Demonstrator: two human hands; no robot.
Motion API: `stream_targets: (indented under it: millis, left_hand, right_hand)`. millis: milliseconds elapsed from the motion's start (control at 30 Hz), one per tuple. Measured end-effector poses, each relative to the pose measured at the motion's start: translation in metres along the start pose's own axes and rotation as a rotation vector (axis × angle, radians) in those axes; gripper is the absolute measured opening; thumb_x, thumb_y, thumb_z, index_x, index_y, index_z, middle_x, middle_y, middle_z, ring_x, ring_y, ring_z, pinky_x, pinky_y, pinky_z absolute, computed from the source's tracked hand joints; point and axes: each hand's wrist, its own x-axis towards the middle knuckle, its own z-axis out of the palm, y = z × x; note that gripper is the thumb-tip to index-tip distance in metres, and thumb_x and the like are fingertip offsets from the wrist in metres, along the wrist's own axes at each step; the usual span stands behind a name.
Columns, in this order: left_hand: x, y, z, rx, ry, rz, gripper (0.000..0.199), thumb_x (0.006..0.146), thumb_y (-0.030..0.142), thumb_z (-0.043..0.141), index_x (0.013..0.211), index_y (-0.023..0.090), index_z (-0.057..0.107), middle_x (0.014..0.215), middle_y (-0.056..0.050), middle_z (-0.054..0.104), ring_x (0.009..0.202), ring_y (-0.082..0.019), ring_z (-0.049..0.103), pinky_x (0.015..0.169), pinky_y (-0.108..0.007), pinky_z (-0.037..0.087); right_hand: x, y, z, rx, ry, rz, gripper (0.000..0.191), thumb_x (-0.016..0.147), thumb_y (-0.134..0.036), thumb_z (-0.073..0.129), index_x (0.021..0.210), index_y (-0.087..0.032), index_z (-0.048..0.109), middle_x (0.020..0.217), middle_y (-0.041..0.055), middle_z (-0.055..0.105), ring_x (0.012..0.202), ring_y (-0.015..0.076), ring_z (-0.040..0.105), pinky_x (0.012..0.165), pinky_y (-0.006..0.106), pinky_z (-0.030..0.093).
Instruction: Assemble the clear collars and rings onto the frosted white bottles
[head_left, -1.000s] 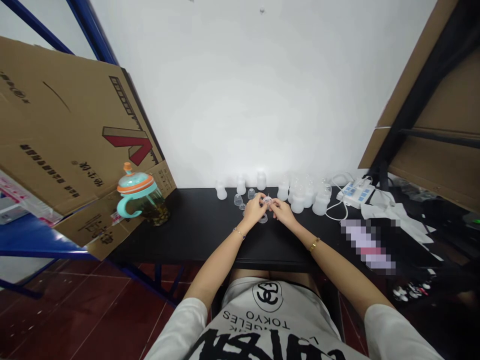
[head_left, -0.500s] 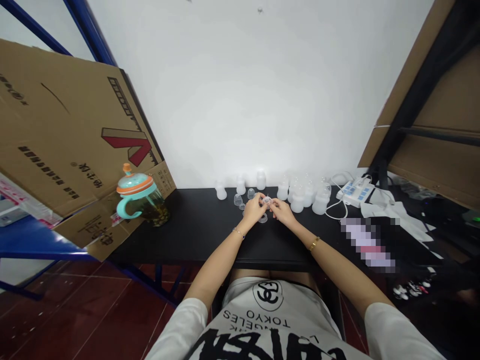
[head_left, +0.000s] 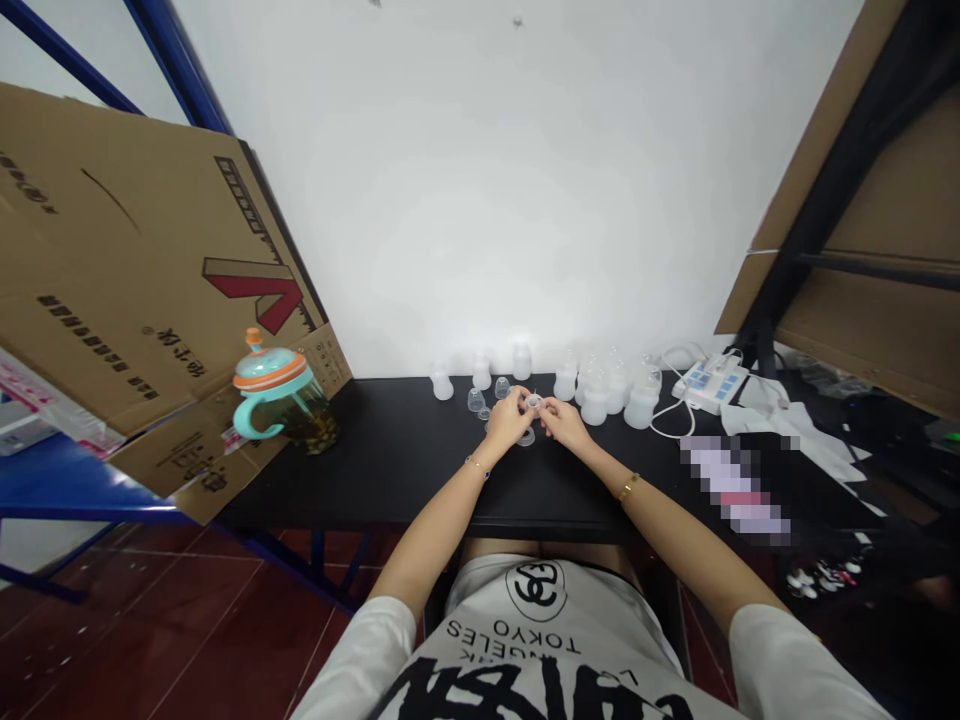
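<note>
Over the black table my left hand (head_left: 511, 420) and my right hand (head_left: 564, 420) meet, fingers pinched on a small clear baby bottle nipple with a round rim (head_left: 534, 400). Its exact shape is partly hidden by the fingertips. Just below the hands lies a clear round piece (head_left: 527, 437), half covered. To the left of my left hand stand two clear domed caps (head_left: 475, 400), with a smaller clear piece (head_left: 484, 413) beside them. Behind are frosted white baby bottles (head_left: 481, 372), and a cluster of several more bottles (head_left: 594, 400) stands right of my right hand.
A teal-lidded jug (head_left: 281, 395) stands on the left by a large cardboard box (head_left: 150, 280). On the right are a white power strip (head_left: 712, 385) with cords, white sheets (head_left: 802, 440) and a blurred-out flat item (head_left: 735, 490). A white wall (head_left: 525, 200) rises behind the table (head_left: 390, 470).
Almost nothing differs. Both hands keep the same grip on the clear nipple in the same place, and the view has shifted very slightly.
</note>
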Motion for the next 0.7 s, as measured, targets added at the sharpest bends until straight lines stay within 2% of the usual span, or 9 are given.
stream_targets:
  millis: [700]
  left_hand:
    - [-0.0011, 0.0024, -0.0018, -0.016, 0.0, 0.005, 0.02, 0.086, 0.024, 0.063, 0.106, 0.025, 0.063, 0.083, 0.002, 0.073, 0.071, -0.017, 0.065, 0.067, -0.026, 0.043]
  right_hand:
    - [0.0008, 0.0025, -0.0004, -0.011, -0.011, -0.004, 0.019, 0.088, -0.036, 0.055, 0.089, -0.02, 0.064, 0.056, -0.0044, 0.059, 0.043, 0.0102, 0.055, 0.042, 0.018, 0.042]
